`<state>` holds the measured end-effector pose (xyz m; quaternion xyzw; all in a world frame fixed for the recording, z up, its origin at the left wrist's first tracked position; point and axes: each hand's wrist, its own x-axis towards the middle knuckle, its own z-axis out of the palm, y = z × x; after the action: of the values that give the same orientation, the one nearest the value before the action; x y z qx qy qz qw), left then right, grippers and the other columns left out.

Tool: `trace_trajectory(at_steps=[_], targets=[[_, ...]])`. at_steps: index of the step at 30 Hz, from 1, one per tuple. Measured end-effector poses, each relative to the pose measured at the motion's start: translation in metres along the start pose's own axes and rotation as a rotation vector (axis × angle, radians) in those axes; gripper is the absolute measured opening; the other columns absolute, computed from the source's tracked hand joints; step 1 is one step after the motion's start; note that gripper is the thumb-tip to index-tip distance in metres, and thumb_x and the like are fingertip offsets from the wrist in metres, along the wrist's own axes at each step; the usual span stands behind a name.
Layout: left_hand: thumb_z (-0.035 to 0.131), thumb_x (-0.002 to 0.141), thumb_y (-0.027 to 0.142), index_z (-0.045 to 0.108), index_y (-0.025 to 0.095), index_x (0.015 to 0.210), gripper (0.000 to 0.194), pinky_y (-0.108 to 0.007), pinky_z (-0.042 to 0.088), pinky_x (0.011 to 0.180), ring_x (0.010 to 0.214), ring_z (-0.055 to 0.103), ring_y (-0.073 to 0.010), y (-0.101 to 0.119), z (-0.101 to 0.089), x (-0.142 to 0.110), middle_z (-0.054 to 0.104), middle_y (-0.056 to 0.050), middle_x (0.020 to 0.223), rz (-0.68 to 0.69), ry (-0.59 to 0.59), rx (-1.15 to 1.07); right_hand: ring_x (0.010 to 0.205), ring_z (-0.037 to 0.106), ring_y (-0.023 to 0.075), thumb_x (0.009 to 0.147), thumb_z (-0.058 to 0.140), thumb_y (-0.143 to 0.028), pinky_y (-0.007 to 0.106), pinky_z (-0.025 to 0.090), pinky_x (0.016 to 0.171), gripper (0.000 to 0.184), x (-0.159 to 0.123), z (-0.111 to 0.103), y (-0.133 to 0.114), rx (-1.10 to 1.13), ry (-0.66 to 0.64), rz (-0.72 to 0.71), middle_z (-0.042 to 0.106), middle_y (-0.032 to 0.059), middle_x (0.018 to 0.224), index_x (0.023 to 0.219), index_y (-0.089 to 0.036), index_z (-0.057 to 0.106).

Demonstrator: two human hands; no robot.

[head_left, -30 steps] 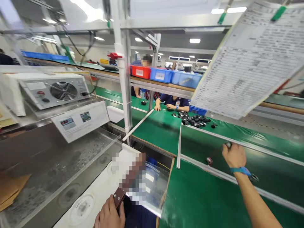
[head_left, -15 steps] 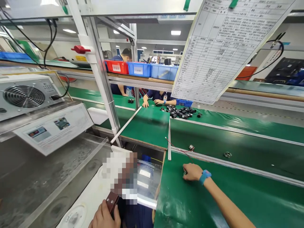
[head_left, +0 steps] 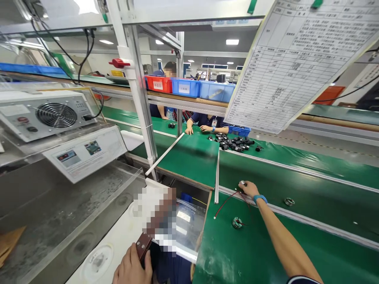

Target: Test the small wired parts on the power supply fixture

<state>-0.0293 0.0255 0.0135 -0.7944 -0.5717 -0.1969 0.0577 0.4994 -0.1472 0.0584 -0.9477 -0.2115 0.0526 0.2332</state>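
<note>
My right hand [head_left: 249, 189], with a blue wristband, reaches to the metal rail at the belt's near edge. Its fingers are closed on a small silvery cylindrical part [head_left: 243, 183]; thin red wires [head_left: 226, 203] trail beside it onto the green mat. Nearer me on that mat lies a round wire-wound part [head_left: 237, 223] with a green face, touched by neither hand. A similar round part [head_left: 289, 202] rests on the green belt farther right. At the bottom, my left hand [head_left: 133, 266] grips a brown leather-like strap piece [head_left: 143, 243] with two metal studs; its full shape is hidden.
Two co-workers sit across the line; one has hands [head_left: 189, 129] on the green surface beside a pile of black parts [head_left: 232, 142]. A white pipe [head_left: 139, 98] stands upright, a printed sheet [head_left: 266, 75] hangs at upper right, and a fan-cooled machine [head_left: 56, 114] is left.
My right hand has let go of the round green-faced part on the mat, moved forward, and taken hold of the silvery cylindrical part by the rail. My left hand keeps its grip.
</note>
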Motion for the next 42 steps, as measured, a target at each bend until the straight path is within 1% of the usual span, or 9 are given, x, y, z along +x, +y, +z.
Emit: trace_trajectory(at_steps=[4,8,12,16,19,22,27,31,42], targets=[[0.029,0.088,0.047,0.049,0.008,0.127,0.058,-0.041,0.041,0.089,0.099,0.06,-0.0302,-0.001,-0.005,0.001,0.063,-0.015,0.12,-0.018,-0.027,-0.079,0.073,0.062,0.0201,0.079,0.056,-0.047,0.033,0.05,0.07,0.046,0.006,-0.023,-0.013,0.525,0.442,-0.13,0.067,0.0083,0.082,0.106,-0.01,0.063],[0.032,0.086,0.052,0.052,0.008,0.124,0.061,-0.046,0.043,0.092,0.105,0.059,-0.0341,-0.004,-0.008,0.008,0.064,-0.018,0.118,-0.137,-0.087,-0.225,0.082,0.064,0.0193,0.081,0.06,-0.05,0.037,0.053,0.079,0.054,-0.021,-0.077,-0.065,0.81,0.555,-0.45,0.066,0.0091,0.099,0.122,-0.015,0.055],[0.037,0.084,0.055,0.052,0.005,0.124,0.065,-0.047,0.038,0.104,0.123,0.049,-0.0345,0.01,-0.033,0.019,0.056,-0.022,0.129,-0.332,-0.096,-0.559,0.083,0.065,0.0197,0.085,0.059,-0.047,0.038,0.054,0.081,0.051,-0.084,-0.126,-0.136,0.835,0.381,-0.655,0.065,0.0081,0.103,0.129,-0.02,0.053],[0.049,0.083,0.048,0.048,0.015,0.131,0.058,-0.044,0.028,0.114,0.133,0.041,-0.0272,0.054,-0.088,0.018,0.049,-0.014,0.14,-0.354,-0.118,-1.016,0.068,0.063,0.0182,0.084,0.06,-0.047,0.032,0.055,0.064,0.05,-0.155,-0.135,-0.215,0.816,-0.084,-0.822,0.066,0.0066,0.088,0.127,-0.022,0.054],[0.056,0.083,0.044,0.046,0.022,0.133,0.056,-0.043,0.025,0.115,0.133,0.041,-0.0253,0.085,-0.128,0.012,0.049,-0.011,0.141,-0.202,-0.231,-1.442,0.059,0.06,0.0146,0.083,0.063,-0.046,0.026,0.05,0.052,0.048,-0.201,-0.097,-0.281,0.772,-0.521,-0.895,0.064,0.0033,0.075,0.122,-0.019,0.054],[0.056,0.081,0.052,0.043,0.019,0.135,0.064,-0.041,0.033,0.109,0.128,0.046,-0.0262,0.092,-0.146,0.006,0.05,-0.013,0.139,-0.205,-0.264,-1.847,0.048,0.053,0.0108,0.081,0.062,-0.049,0.021,0.043,0.044,0.047,-0.245,-0.019,-0.344,0.679,-0.857,-0.847,0.059,-0.0024,0.062,0.114,-0.017,0.053],[0.062,0.075,0.057,0.058,0.016,0.092,0.045,-0.029,0.045,0.07,0.073,0.062,-0.0161,0.053,-0.124,-0.019,0.064,-0.003,0.072,-0.849,-0.177,-1.982,0.036,0.045,0.0085,0.077,0.063,-0.04,0.017,0.032,0.036,0.032,-0.31,0.138,-0.41,0.384,-1.058,-0.707,0.056,-0.004,0.048,0.094,-0.015,0.056],[0.066,0.069,0.06,0.054,0.017,0.083,0.047,-0.023,0.039,0.056,0.053,0.055,-0.0101,0.01,-0.103,-0.044,0.05,0.007,0.055,-1.052,-0.044,-1.977,0.031,0.039,0.0076,0.082,0.054,-0.037,0.017,0.026,0.031,0.024,-0.345,0.222,-0.433,0.213,-1.221,-0.517,0.051,-0.0021,0.041,0.071,-0.015,0.054],[0.064,0.072,0.059,0.054,0.016,0.085,0.047,-0.022,0.04,0.051,0.052,0.059,-0.0111,-0.029,-0.108,-0.069,0.057,0.004,0.056,-1.068,-0.181,-2.017,0.034,0.046,0.01,0.091,0.044,-0.038,0.018,0.037,0.034,0.032,-0.367,0.279,-0.448,0.093,-1.342,-0.256,0.056,0.0037,0.046,0.07,-0.015,0.051]])
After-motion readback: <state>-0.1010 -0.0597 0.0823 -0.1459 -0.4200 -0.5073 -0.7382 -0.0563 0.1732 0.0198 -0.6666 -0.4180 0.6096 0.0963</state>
